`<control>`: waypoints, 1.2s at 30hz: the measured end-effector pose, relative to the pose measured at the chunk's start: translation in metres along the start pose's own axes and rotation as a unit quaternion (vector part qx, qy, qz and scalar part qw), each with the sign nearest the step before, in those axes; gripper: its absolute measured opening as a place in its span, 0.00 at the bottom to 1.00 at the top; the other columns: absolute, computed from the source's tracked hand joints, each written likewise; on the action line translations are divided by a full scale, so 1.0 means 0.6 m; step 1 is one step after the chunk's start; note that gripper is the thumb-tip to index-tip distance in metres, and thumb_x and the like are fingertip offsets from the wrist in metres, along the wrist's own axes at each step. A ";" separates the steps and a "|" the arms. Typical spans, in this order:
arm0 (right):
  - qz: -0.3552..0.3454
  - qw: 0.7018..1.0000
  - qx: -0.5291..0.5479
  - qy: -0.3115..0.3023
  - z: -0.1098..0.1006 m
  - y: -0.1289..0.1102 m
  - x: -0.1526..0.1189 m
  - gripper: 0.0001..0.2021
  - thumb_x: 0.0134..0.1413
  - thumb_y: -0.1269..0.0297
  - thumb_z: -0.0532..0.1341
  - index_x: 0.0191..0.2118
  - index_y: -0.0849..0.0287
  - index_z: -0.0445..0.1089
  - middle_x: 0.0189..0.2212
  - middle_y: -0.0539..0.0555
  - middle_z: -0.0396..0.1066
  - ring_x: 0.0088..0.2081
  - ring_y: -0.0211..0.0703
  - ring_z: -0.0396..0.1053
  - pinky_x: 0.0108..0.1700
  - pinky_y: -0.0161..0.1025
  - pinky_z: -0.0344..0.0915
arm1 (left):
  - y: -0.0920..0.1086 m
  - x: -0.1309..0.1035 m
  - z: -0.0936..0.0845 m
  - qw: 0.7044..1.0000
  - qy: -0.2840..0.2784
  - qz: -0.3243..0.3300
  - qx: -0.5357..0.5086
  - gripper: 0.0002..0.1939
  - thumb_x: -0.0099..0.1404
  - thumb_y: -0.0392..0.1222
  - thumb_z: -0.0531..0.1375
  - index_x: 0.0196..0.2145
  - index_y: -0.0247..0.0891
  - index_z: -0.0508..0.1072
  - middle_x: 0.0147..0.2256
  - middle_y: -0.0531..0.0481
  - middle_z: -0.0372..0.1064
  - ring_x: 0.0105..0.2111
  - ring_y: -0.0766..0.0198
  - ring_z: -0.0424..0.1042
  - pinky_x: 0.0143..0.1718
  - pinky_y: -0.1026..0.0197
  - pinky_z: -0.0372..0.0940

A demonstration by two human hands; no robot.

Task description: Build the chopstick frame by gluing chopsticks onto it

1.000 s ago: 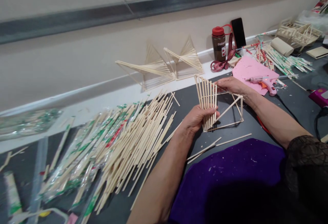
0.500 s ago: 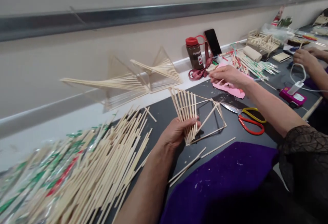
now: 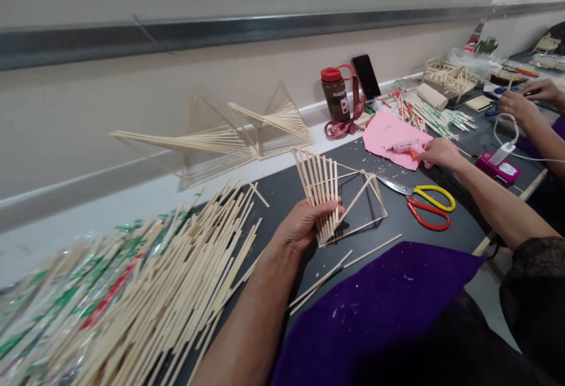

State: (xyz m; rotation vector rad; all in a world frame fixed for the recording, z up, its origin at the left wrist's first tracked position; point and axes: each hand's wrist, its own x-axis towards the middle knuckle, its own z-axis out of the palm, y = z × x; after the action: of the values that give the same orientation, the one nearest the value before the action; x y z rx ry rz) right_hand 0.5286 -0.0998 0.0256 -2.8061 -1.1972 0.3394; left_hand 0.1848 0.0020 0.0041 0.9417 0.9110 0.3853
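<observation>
A dark table (image 3: 282,192) runs along the wall. At the near edge lies a purple cloth (image 3: 375,303); to the left spreads a big pile of bare sticks (image 3: 189,262), with wrapped sticks (image 3: 88,292) beside it. Two stick models (image 3: 216,142) stand by the wall. The frame (image 3: 324,183), a fan of sticks joined to an open outline, is between the pile and the scissors (image 3: 410,192). The left hand (image 3: 304,221) holds its fan, thumb across the front, fingers mostly hidden behind. The right hand (image 3: 441,153) is at the handle of the glue gun (image 3: 404,147), fingers bent; whether they grip it cannot be told. The gun lies on a pink sheet (image 3: 379,130), near a bottle (image 3: 336,95) and a leaning phone (image 3: 366,77). Smallest, a few loose sticks (image 3: 373,250) lie between frame and cloth.
</observation>
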 end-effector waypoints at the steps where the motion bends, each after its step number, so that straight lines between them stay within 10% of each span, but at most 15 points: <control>1: 0.009 0.999 0.029 0.012 -0.003 0.000 0.002 0.09 0.45 0.61 0.63 0.29 0.60 0.78 0.25 0.55 0.77 0.32 0.45 0.73 0.29 0.35 0.58 | 0.000 0.000 0.000 1.000 0.001 -0.001 -0.002 0.09 0.43 0.32 0.70 0.25 0.30 0.77 0.19 0.45 0.74 0.18 0.65 0.71 0.22 0.67 0.67; 6: 0.004 0.961 0.267 0.076 -0.010 0.006 0.004 0.08 0.45 0.61 0.63 0.26 0.61 0.71 0.17 0.51 0.68 0.23 0.39 0.67 0.26 0.34 0.57 | 0.000 0.002 0.000 1.000 -0.010 0.000 -0.003 0.10 0.43 0.32 0.70 0.26 0.30 0.77 0.20 0.44 0.75 0.18 0.65 0.72 0.22 0.67 0.67; 11: -0.080 0.800 0.595 -0.007 -0.022 -0.023 -0.027 0.12 0.34 0.66 0.68 0.27 0.60 0.66 0.19 0.47 0.65 0.19 0.33 0.61 0.20 0.31 0.55 | -0.004 0.003 -0.003 1.000 -0.021 0.010 0.000 0.11 0.43 0.34 0.71 0.27 0.30 0.77 0.20 0.45 0.75 0.19 0.65 0.71 0.22 0.66 0.67; 19: -0.202 0.739 0.637 -0.088 -0.046 -0.097 -0.083 0.15 0.40 0.65 0.71 0.37 0.59 0.70 0.33 0.54 0.76 0.29 0.40 0.74 0.26 0.34 0.67 | -0.010 0.003 -0.006 0.999 -0.040 0.022 -0.005 0.15 0.43 0.37 0.73 0.29 0.30 0.77 0.21 0.45 0.75 0.19 0.65 0.70 0.21 0.65 0.66; 27: -0.257 0.775 0.565 -0.120 -0.022 -0.130 -0.093 0.14 0.44 0.68 0.69 0.40 0.59 0.71 0.36 0.53 0.77 0.22 0.32 0.65 0.22 0.33 0.62 | -0.009 0.002 -0.003 0.998 -0.053 0.030 -0.011 0.12 0.44 0.36 0.72 0.27 0.30 0.77 0.20 0.46 0.74 0.19 0.66 0.69 0.21 0.66 0.65; 36: -0.279 0.835 0.471 -0.059 0.000 -0.145 -0.093 0.16 0.58 0.49 0.64 0.36 0.60 0.70 0.32 0.54 0.75 0.21 0.30 0.62 0.20 0.32 0.54 | -0.007 0.000 -0.002 0.998 -0.051 0.028 -0.006 0.14 0.42 0.38 0.72 0.26 0.30 0.76 0.21 0.45 0.74 0.20 0.65 0.69 0.21 0.64 0.64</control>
State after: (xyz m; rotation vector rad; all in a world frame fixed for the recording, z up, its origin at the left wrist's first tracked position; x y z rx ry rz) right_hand 0.4300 -0.0795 0.0484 -1.5449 -1.3013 0.7837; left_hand 0.1834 0.0005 0.0000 0.9690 0.7891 0.3861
